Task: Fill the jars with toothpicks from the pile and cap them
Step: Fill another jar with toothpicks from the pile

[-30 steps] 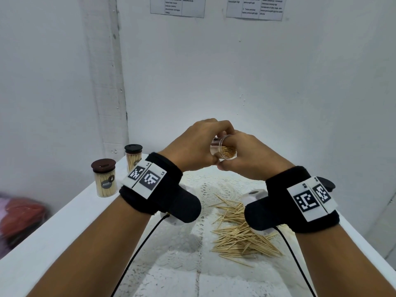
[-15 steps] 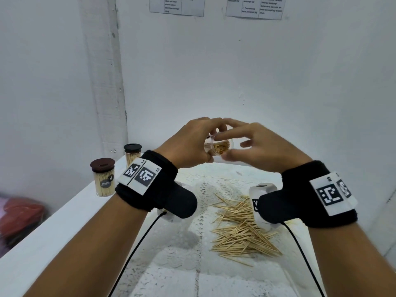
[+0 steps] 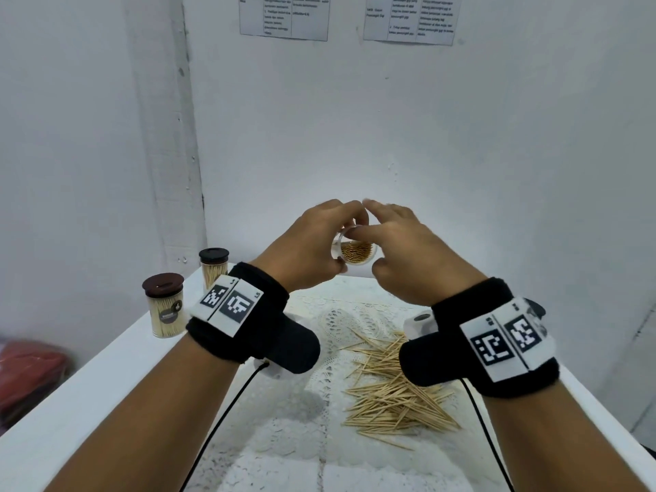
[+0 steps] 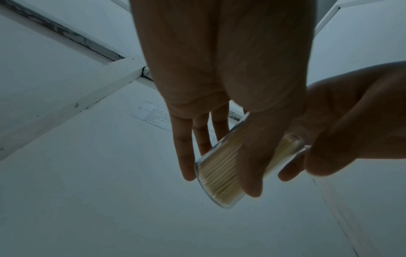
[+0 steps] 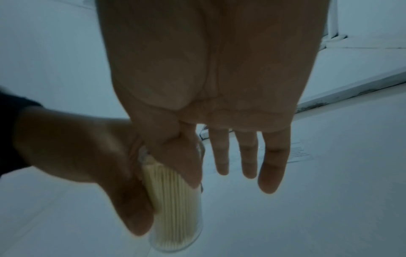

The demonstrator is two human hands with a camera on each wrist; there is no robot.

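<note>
left hand (image 3: 312, 243) holds the clear jar (image 3: 356, 251) up in the air above the far part of the tabletop (image 3: 88, 378), thumb on one side and fingers (image 4: 183, 147) on the other, curled round its wall. jar is tilted, open mouth toward the head camera, packed with toothpicks (image 3: 356, 250) — no cap on it. in the left wrist view the jar (image 4: 217, 170) lies slanted across the palm with the thumb over its wall.

right hand (image 3: 408, 253) is at the jar's mouth, thumb touching the rim; its three outer fingers (image 5: 248, 156) are straight and spread loose, gripping nothing. index finger is hidden behind the thumb in the right wrist view, so cannot tell if it pinches the rim. the jar (image 5: 175, 200) shows there full nearly to the top.

loose pile of toothpicks (image 3: 394, 392) lies on the lace cloth (image 3: 330, 324) below the right wrist, well apart from the raised jar.

two capped jars stand at the left edge of the tabletop — nearer one (image 3: 165, 307) with a brown lid and a dark label, farther one (image 3: 213, 269) with a black lid, both filled. black wrist bands with square code tags on both wrists, cable (image 3: 227, 413) running down from the left one. printed sheets (image 3: 284, 16) on the wall at the top.
</note>
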